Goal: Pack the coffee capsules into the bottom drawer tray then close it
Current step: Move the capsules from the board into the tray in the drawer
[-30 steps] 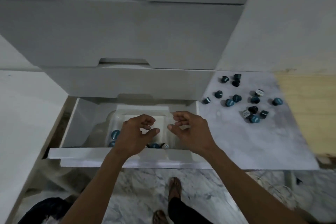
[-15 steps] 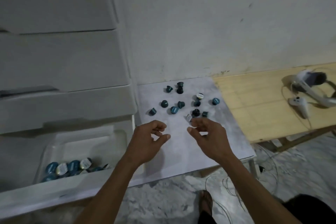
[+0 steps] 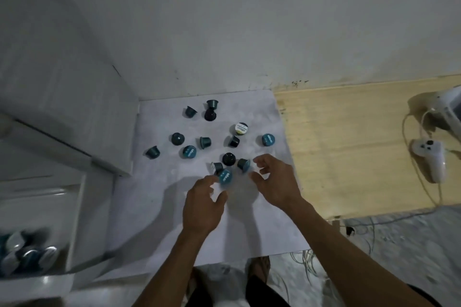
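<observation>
Over capsules (image 3: 225, 177) now, hands (empty).

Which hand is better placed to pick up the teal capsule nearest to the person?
Left. The left hand's fingertips are right beside that capsule; the right hand hovers farther off, nearer another capsule.

Beyond both hands, capsules (image 3: 189, 151) of smooth teal plastic, some with glossy printed foil lids, on a matt pale sheet (image 3: 159, 207) with faint marbling. Right of the right hand (image 3: 277, 182), a board (image 3: 349, 147) of light, matt wood grain; on it a controller (image 3: 430, 157) of smooth white plastic. Far left of the left hand (image 3: 203, 204), more capsules in a glossy white tray (image 3: 72, 227), foil lids shiny. Below the arms, rough mottled stone floor (image 3: 399, 244).
</observation>
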Available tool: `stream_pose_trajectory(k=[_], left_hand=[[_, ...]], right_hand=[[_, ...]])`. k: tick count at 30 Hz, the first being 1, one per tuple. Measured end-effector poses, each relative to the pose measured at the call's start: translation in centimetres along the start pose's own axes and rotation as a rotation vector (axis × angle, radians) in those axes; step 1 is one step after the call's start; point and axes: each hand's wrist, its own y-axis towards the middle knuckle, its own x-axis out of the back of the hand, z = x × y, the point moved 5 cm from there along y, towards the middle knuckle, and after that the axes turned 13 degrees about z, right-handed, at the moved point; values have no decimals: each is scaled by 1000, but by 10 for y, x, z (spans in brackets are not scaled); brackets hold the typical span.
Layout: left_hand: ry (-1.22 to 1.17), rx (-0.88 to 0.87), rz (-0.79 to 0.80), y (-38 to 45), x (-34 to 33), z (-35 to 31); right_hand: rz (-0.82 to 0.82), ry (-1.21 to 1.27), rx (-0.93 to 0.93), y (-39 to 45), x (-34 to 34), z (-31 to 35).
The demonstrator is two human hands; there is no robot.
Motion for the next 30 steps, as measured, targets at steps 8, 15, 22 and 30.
stream_pose_trajectory(k=[8,15,22,30], left_hand=[[91,98,-145,39,-33,-4],[141,53,-140,62,-34,-1],[156,-98,-112,56,-21,13],[43,-144,-164,37,-28,27]], right_hand=[[73,-137,55,50,-36,-23],[95,-266,165,63,-34,-20],[201,-385,151,66,-33,-12],[-23,-224,204,41,-41,-40]])
